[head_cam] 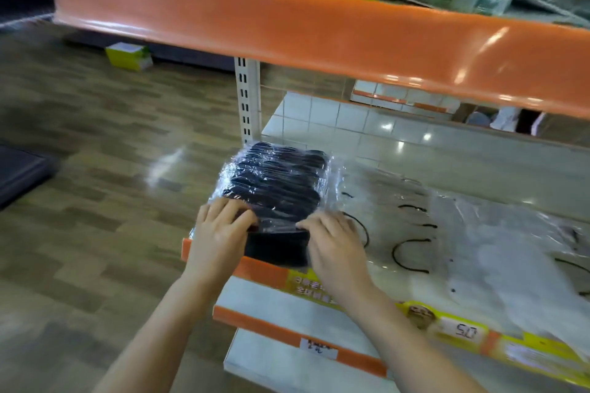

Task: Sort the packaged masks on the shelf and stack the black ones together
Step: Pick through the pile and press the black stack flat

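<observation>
Head | 2 hands [271,233] grip 1 black mask stack [277,188] | shelf [265,271]

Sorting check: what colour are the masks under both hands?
Black masks in clear wrap, head view.

A: Counts? Hands first.
B: Two, left hand [220,226] and right hand [332,239].
A: Black mask stacks?
B: One stack of black masks [277,182], at the shelf's [431,153] front left corner. Packs inside overlap, too blurred to count.
A: Clear packs beside it?
B: Clear mask packs [479,233], several, no exact number.
A: Floor?
B: One yellow-green box [129,56].
</observation>
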Available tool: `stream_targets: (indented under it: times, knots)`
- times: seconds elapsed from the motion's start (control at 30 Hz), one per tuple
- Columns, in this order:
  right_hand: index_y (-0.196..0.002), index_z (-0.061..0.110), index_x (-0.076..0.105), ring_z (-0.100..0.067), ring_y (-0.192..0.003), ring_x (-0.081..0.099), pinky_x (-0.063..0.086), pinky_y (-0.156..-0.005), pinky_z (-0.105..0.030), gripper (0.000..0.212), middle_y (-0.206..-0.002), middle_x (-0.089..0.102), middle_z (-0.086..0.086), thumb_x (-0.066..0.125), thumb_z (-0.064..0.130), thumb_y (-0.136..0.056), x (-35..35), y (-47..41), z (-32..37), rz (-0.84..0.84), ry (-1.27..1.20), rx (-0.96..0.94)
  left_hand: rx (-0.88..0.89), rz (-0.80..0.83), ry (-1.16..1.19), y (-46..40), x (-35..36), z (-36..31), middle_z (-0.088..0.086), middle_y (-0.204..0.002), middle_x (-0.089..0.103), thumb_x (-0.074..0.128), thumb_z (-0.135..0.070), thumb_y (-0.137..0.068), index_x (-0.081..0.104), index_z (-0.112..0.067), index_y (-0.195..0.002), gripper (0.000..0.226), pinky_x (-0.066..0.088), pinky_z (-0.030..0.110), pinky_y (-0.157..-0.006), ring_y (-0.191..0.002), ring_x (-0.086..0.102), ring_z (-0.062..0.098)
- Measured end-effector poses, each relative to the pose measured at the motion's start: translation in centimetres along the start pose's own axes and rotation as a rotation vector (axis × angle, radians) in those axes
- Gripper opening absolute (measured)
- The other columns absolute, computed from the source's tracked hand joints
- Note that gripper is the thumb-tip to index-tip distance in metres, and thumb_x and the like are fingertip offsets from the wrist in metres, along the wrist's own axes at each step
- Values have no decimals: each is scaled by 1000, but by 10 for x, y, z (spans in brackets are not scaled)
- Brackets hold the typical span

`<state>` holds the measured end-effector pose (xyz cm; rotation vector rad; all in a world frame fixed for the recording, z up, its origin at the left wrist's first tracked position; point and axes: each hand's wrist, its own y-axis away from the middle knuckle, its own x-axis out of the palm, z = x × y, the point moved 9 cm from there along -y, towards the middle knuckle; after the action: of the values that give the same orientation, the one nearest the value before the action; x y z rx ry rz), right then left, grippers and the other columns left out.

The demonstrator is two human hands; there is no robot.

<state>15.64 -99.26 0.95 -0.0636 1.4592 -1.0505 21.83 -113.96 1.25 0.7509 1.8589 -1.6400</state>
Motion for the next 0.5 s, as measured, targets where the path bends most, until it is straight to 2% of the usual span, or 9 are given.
stream_targets:
  times: [0.1, 0.2, 0.27, 0.33, 0.43, 0.5]
  knots:
    - [-99, 19, 66, -18, -90, 56, 40, -76, -29, 32, -94, 58, 5, 55, 1, -76, 24, 11, 10, 90, -11, -39, -24, 132, -3, 17, 20, 18, -1, -83, 61, 49, 3, -49, 59, -14, -73, 31, 24, 31, -67, -81, 44, 23]
    - [-102, 23, 65, -14, -92, 54, 41, -75, -27, 30, -97, 57, 9, 66, 6, -78, 45, 24, 16, 215, -11, -62, -65, 250, 26, 30, 35, 33, -5, -83, 58, 41, -6, -58, 57, -18, -76, 27, 30, 31, -68, -80, 49, 22]
    - [-103, 26, 65, -11, -95, 54, 40, -77, -27, 20, -100, 56, 12, 54, 23, -87, 55, 28, 17, 273, -5, -45, -106, 330, 75, 35, 45, 44, -6, -88, 60, 40, -11, -62, 59, -21, -82, 29, 40, 32, -69, -82, 56, 22]
    - [-103, 27, 66, -11, -95, 55, 43, -77, -29, 27, -101, 56, 12, 43, 35, -90, 60, 29, 17, 316, 0, -6, -136, 425, 115, 35, 55, 51, -3, -101, 64, 50, -4, -58, 64, -22, -86, 36, 46, 36, -78, -92, 61, 25]
    - [-99, 29, 68, -11, -92, 55, 46, -73, -29, 30, -99, 57, 12, 41, 38, -91, 60, 27, 18, 326, 10, 16, -201, 544, 161, 25, 59, 54, -2, -119, 61, 57, 7, -61, 68, -18, -96, 45, 41, 33, -86, -108, 57, 27]
    - [-96, 29, 68, -10, -89, 57, 47, -71, -29, 29, -96, 58, 13, 41, 36, -91, 57, 21, 16, 305, -24, 43, -244, 559, 149, 16, 57, 55, -6, -116, 61, 55, 2, -70, 66, -20, -104, 42, 38, 31, -84, -109, 54, 24]
